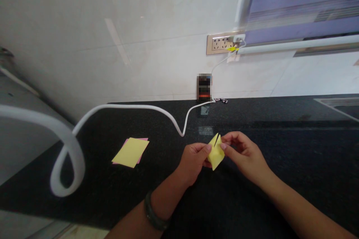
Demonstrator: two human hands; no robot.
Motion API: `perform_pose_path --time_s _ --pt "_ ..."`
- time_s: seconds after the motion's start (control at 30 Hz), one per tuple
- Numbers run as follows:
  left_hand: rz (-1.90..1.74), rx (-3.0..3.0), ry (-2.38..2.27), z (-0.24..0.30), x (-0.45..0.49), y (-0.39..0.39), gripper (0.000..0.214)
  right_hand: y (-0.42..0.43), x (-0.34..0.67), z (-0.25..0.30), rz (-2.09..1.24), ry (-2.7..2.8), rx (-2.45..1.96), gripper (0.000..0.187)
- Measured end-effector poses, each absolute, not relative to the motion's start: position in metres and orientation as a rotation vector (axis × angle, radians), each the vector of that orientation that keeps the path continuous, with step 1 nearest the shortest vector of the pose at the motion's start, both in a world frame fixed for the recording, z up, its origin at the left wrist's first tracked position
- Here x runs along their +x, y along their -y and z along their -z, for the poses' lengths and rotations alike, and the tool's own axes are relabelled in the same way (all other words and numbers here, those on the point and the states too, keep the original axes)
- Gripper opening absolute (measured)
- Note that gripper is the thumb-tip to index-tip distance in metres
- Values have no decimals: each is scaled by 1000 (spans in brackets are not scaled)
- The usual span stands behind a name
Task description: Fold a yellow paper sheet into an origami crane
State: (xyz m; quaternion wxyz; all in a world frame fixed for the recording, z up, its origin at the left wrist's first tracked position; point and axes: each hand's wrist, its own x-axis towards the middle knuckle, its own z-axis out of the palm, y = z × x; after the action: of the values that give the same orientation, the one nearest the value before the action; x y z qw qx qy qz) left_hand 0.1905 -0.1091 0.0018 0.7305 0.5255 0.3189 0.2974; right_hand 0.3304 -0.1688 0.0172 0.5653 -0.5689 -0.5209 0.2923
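A small piece of folded yellow paper is held up above the dark countertop, with a narrow slit between its two upper points. My left hand pinches its left side, thumb in front and fingers behind. On the other side, my right hand grips the paper's right edge between thumb and fingers; part of those fingers is hidden behind it. To the left on the counter lies a yellow paper sheet, with a pink sheet partly showing beneath it.
A white cable loops across the left and back of the black speckled countertop. Against the tiled wall leans a phone-like device, pixelated, below a wall socket with a plugged-in charger. A sink edge shows at the right.
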Motion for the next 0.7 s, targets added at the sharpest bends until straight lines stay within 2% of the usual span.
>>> perform_pose_path --time_s 0.07,0.2,0.53,0.63,0.7 --pt "-654 1191 -716 -2 191 110 39 167 331 -17 -815 1176 -1374 24" --pt "-652 1239 -721 -4 190 111 35 168 332 -18 -959 1210 -1437 24" --pt "-660 1381 -761 -6 189 113 29 168 330 -17 -973 1129 -1402 25" --pt "-635 1463 -752 -4 188 113 29 168 329 -17 -903 1165 -1384 31" --pt "-617 1528 -741 -3 188 113 30 167 331 -16 -804 1247 -1429 28"
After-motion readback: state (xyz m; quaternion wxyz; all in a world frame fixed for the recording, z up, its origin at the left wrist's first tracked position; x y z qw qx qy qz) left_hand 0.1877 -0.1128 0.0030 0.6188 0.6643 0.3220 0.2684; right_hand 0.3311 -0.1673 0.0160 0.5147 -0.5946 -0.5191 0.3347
